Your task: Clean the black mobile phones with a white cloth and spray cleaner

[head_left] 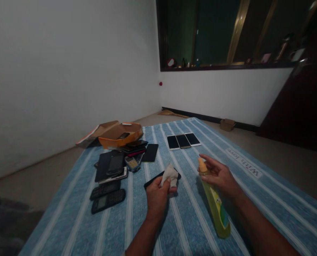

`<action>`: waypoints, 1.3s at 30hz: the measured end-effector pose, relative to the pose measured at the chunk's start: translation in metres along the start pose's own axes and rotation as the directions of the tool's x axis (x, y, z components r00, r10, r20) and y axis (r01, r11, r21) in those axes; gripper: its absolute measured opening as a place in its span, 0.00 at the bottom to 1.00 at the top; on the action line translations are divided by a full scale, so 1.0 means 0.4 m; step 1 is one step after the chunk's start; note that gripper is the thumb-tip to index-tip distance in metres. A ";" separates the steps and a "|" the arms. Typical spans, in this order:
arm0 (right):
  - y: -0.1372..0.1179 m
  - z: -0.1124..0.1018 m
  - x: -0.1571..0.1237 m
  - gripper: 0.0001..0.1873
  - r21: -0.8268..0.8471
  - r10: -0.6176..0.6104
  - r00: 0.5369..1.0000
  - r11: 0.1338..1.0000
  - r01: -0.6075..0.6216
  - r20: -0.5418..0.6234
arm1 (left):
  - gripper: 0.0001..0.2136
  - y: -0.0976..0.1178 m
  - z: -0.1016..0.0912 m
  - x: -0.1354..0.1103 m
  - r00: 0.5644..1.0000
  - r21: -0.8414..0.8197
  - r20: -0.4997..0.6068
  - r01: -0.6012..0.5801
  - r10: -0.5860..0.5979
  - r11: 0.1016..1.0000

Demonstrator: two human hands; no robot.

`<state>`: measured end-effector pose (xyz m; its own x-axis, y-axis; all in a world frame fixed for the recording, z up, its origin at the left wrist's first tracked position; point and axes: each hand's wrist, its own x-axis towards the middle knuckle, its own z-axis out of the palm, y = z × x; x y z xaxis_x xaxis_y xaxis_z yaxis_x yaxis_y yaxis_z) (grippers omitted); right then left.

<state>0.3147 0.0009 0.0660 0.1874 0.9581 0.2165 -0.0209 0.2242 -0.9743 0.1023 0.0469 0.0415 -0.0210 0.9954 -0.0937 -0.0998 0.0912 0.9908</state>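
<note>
My left hand is closed on a crumpled white cloth or tissue, thumb on top. Behind the cloth, a dark phone shows at both sides; whether my fingers also grip it I cannot tell. My right hand is around the neck of a yellow-green spray bottle with an orange nozzle, its fingers near the top. The bottle leans, its base toward me. Beyond my hands, three phones lie side by side, screens up.
At left are several phones in piles, with two keypad phones nearer me. Behind them stands an open orange box with a phone inside. Everything rests on a blue striped cloth. A small cardboard box sits on the floor.
</note>
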 end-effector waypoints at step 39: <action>0.030 0.185 -0.006 0.19 -0.530 -0.350 0.937 0.791 0.306 0.020 | 0.10 0.031 -0.013 0.007 0.999 -0.042 0.016 -0.035 0.036 0.998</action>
<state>0.2413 0.0146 0.0583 0.1634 0.8227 0.5445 0.5611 0.3765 -0.7372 0.0959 0.0508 0.0530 -0.0084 0.9984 -0.0562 -0.1407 0.0544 0.9886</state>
